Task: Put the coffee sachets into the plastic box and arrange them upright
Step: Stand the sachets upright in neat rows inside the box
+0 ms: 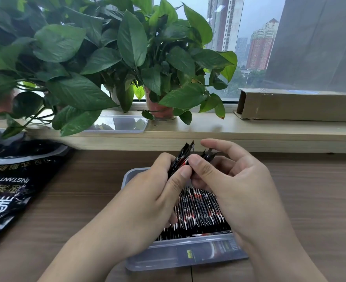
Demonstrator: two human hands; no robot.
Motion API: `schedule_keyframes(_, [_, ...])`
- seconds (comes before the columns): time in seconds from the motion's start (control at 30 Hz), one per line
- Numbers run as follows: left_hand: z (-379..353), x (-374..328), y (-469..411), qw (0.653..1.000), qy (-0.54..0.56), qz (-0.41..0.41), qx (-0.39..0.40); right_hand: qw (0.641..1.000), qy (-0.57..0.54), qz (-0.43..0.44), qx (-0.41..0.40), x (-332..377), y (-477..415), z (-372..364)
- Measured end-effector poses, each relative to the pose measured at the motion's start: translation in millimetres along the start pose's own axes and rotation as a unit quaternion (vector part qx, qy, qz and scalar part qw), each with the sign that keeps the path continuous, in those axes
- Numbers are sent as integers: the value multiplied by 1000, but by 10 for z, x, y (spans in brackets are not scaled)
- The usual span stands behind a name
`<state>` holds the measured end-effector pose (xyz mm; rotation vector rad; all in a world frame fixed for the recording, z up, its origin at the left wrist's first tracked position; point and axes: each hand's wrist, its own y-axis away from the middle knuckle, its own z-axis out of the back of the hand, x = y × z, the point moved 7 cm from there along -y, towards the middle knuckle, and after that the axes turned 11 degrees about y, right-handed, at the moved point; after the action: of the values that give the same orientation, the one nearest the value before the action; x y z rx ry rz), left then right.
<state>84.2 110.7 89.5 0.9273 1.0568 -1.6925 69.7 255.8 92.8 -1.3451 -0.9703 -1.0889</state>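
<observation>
Leafy potted plants (107,47) on the window sill (249,127) — beside them a clear plastic lid (119,124) and a long cardboard box (300,104)

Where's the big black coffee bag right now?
Head view, far left: the coffee bag lies flat on the desk, left of the plastic box.

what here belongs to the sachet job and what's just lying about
Job: clear plastic box; black-and-red coffee sachets, in it and in left hand, right hand; black foil coffee bag.
Lying about: green potted plants; brown cardboard box; clear plastic tray.
</observation>
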Motion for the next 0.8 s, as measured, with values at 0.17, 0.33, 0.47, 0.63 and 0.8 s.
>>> schedule_keyframes(0.17, [30, 34, -49, 998, 56, 3, -5, 998, -26, -23, 52, 28, 14, -27])
schedule_keyframes(0.33, [69, -54, -44, 999, 18, -34, 6, 999, -24, -15, 41, 21, 6, 3])
schedule_keyframes(0.47, [30, -44, -22, 999, 31, 0, 24, 999, -19, -16, 30, 0, -8, 53])
schedule_keyframes(0.63, [82, -47, -30, 997, 71, 2, 28, 993, -75, -57, 63, -50, -22, 48])
schedule_keyframes(0.8, [77, -60, -23, 995, 93, 7, 32, 991, -81, -55, 88, -34, -21, 49])
